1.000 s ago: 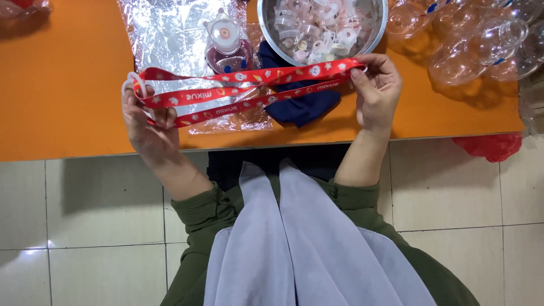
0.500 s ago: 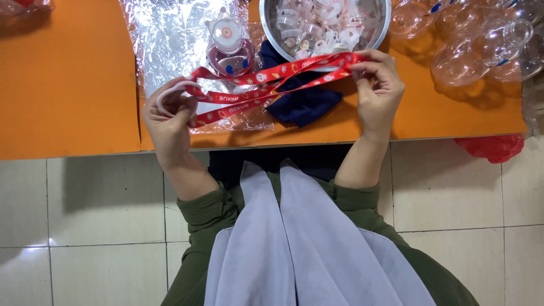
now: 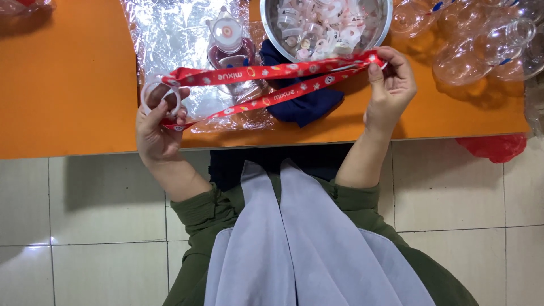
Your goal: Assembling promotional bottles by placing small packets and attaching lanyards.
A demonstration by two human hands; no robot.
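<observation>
Spanning orange table (image 3: 62, 85), red ribbon (image 3: 266, 72); tiled floor (image 3: 85, 215)

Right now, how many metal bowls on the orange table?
1. The metal bowl sits at the table's far edge, just beyond the right hand and the red lanyard, full of small white caps. Others may lie out of frame.

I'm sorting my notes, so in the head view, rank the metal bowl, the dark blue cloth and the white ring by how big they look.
1. Metal bowl, though cut off at the top edge.
2. Dark blue cloth, partly hidden under bowl and red strap.
3. White ring at the left hand.
</observation>
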